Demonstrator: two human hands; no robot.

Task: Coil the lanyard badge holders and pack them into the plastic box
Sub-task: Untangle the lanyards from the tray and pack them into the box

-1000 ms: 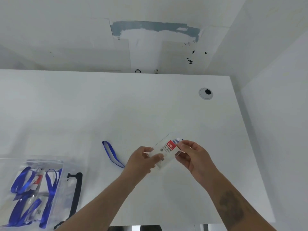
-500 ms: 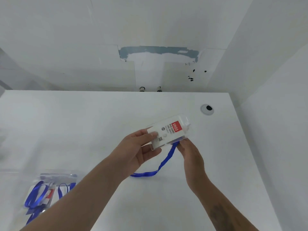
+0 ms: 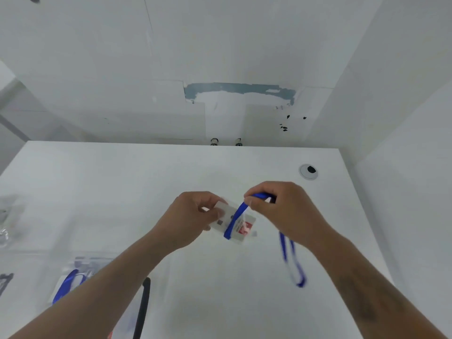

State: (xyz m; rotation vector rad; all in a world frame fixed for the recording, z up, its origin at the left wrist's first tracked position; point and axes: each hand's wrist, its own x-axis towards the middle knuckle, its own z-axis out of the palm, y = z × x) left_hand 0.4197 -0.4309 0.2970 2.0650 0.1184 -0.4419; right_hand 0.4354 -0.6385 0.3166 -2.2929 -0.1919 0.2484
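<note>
My left hand (image 3: 195,216) pinches the left end of a clear badge holder (image 3: 236,223) with a white and red card inside, held above the white table (image 3: 122,192). My right hand (image 3: 281,209) pinches the blue lanyard (image 3: 236,216) and draws it across the front of the holder. The lanyard's free loop (image 3: 293,263) hangs blurred below my right wrist. At the lower left lies the clear plastic box (image 3: 83,267) with blue lanyards inside, mostly hidden by my left forearm.
A black handle (image 3: 144,304) lies by the box under my left forearm. A round cable grommet (image 3: 308,171) sits in the table's far right corner. White walls close in behind and on the right. Clear plastic shows at the left edge (image 3: 5,216).
My right hand has risen from under the holder and pulled the lanyard over its face. The loop that trailed on the table to the left now swings at the right.
</note>
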